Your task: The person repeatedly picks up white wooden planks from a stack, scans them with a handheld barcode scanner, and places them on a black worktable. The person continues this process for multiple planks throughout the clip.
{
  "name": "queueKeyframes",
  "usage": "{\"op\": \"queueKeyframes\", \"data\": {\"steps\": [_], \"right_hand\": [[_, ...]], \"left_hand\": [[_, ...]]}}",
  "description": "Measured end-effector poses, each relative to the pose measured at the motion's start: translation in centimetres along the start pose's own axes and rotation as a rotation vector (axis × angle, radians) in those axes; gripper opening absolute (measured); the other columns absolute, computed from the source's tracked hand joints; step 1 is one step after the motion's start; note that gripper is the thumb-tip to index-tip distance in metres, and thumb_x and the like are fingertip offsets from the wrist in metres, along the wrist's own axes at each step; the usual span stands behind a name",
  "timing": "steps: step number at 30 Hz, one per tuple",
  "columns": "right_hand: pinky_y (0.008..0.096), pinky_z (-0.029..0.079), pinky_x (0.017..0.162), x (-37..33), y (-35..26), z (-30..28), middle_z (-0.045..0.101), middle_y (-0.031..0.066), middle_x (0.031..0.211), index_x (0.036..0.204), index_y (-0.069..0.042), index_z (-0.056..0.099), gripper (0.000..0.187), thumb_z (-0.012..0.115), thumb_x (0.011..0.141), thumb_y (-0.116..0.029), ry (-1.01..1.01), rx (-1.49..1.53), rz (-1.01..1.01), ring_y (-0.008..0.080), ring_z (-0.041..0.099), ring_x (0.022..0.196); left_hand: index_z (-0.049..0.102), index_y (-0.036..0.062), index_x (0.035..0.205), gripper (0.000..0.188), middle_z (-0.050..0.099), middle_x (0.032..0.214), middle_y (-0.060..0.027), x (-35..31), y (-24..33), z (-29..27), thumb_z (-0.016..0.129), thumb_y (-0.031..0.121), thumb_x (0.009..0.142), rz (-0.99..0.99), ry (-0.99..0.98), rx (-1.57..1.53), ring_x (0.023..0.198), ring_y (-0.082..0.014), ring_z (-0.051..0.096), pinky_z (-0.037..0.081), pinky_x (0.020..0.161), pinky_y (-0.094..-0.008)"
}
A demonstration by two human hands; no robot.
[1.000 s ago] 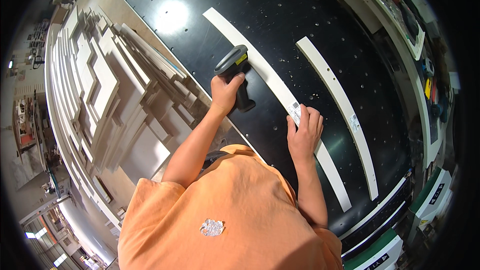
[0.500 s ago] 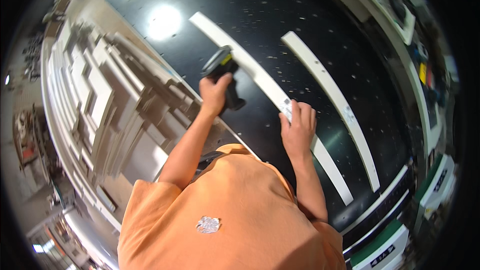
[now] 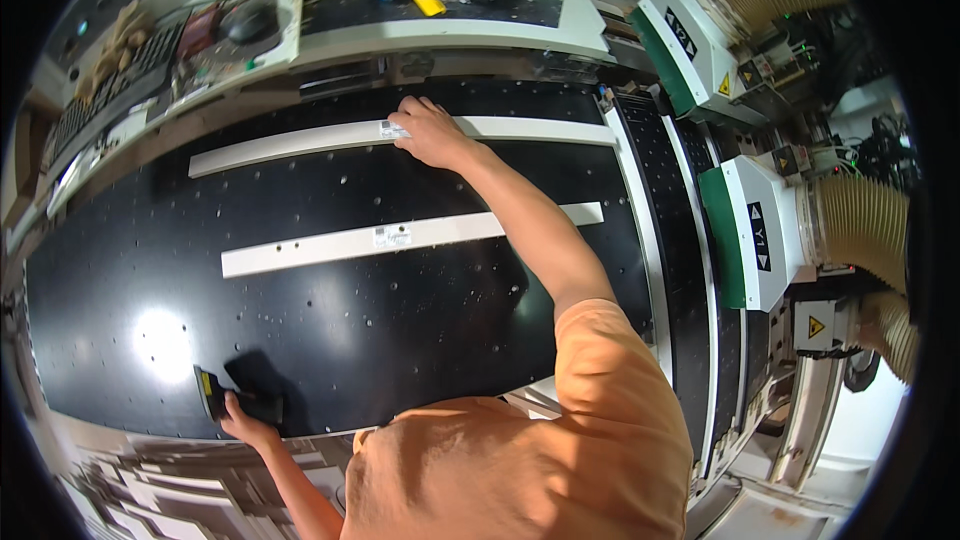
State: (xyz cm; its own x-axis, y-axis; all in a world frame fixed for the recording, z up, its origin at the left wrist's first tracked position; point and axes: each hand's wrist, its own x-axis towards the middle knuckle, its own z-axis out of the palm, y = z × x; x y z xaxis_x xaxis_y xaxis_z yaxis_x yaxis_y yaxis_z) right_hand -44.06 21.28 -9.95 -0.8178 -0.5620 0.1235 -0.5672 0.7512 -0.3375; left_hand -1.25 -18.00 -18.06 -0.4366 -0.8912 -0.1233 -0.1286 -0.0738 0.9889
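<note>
Two long white strips lie on a black perforated machine bed (image 3: 330,320). My right hand (image 3: 430,132) is stretched far out and presses flat on the far strip (image 3: 300,145), beside a small label (image 3: 392,129) stuck on it. The near strip (image 3: 320,247) carries a similar label (image 3: 392,236) and lies untouched. My left hand (image 3: 240,418) rests at the bed's near edge, closed around the grip of a dark handheld scanner (image 3: 222,392) with a yellow-edged head.
A cluttered bench (image 3: 300,10) runs behind the bed with a keyboard (image 3: 110,90), a mouse (image 3: 248,22) and hand tools. White and green machine heads (image 3: 760,230) with ribbed hoses stand at the right. Stacked white panels (image 3: 150,500) lie at the lower left.
The view has swung round. My right hand left the near strip and reached to the far one. My left hand with the scanner dropped back to the bed's near edge.
</note>
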Motion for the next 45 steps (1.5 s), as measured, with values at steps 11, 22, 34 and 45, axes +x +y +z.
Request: {"op": "queueKeyframes", "data": {"steps": [11, 22, 34, 45], "right_hand": [[0.0474, 0.045, 0.104, 3.9, 11.8, -3.8, 0.066, 0.009, 0.121, 0.121, -0.014, 0.068, 0.028, 0.064, 0.095, -0.023, 0.021, -0.301, 0.125, 0.033, 0.058, 0.12], [0.0473, 0.043, 0.106, 1.7, 14.4, -2.9, 0.061, 0.0202, 0.124, 0.126, -0.001, 0.061, 0.043, 0.07, 0.093, -0.027, 0.363, -0.232, 0.339, 0.038, 0.055, 0.121], [0.0321, 0.06, 0.07, -0.7, 12.1, 0.5, 0.068, 0.026, 0.109, 0.131, 0.012, 0.042, 0.038, 0.047, 0.095, 0.001, 0.796, 0.825, 0.744, 0.0275, 0.076, 0.089], [0.0332, 0.062, 0.074, -0.9, 14.8, 2.1, 0.052, 0.0237, 0.13, 0.129, 0.011, 0.048, 0.037, 0.054, 0.094, 0.005, 0.873, 0.95, 0.577, 0.0341, 0.074, 0.099]], "left_hand": [[0.057, 0.0009, 0.074, 0.04, 0.056, 0.066, -0.0066, 0.0, 0.6, 0.2, 0.062, 0.034, 0.096, -0.008, 0.027, 0.064, 0.061, -0.0184, 0.054, 0.043, 0.06, -0.0334], [0.059, 0.0012, 0.073, 0.039, 0.059, 0.067, -0.0063, -0.2, 0.9, 0.2, 0.063, 0.033, 0.096, -0.004, 0.013, 0.029, 0.06, -0.0168, 0.053, 0.043, 0.059, -0.0322], [0.058, 0.0021, 0.073, 0.037, 0.058, 0.066, -0.0062, -0.2, 1.4, 0.4, 0.062, 0.03, 0.097, 0.0, -0.008, 0.068, 0.062, -0.0169, 0.056, 0.043, 0.063, -0.0328], [0.057, -0.0004, 0.092, 0.021, 0.058, 0.07, -0.0067, -1.4, 3.3, 1.8, 0.061, 0.02, 0.093, 0.01, -0.04, 0.063, 0.06, -0.0174, 0.058, 0.046, 0.059, -0.0298]]}}
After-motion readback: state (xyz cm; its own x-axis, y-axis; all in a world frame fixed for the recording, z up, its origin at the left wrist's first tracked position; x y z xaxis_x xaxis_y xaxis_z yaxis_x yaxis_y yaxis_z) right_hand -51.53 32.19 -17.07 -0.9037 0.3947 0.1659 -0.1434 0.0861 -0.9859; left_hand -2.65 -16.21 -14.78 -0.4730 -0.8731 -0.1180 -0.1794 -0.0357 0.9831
